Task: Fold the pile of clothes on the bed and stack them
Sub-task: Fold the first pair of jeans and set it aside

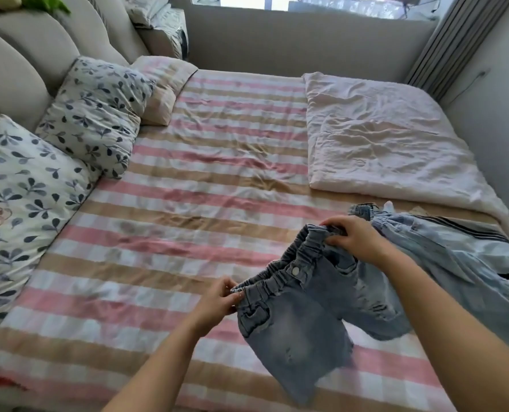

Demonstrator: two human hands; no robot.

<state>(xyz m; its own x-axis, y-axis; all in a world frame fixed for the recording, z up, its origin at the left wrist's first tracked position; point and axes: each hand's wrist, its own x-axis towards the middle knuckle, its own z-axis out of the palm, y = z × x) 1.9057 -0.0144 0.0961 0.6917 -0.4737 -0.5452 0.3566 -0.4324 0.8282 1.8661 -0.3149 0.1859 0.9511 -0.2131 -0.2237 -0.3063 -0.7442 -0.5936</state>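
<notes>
Both hands hold one pair of small denim trousers (292, 322) by the elastic waistband (289, 269). The left hand (217, 301) pinches its near end between thumb and fingers (232, 294), and the right hand (354, 239) has its fingers (333, 226) curled over the far end. The waistband runs slantwise between the two grips. The legs hang from it toward the person, so the long axis runs from the fingers back to the body, above the bed (188, 173). Whether the hems touch the sheet I cannot tell. The rest of the pile (461, 257) lies just beyond the right fingers, well apart from the left. Folding leg over leg probably means bringing the two grips together.
</notes>
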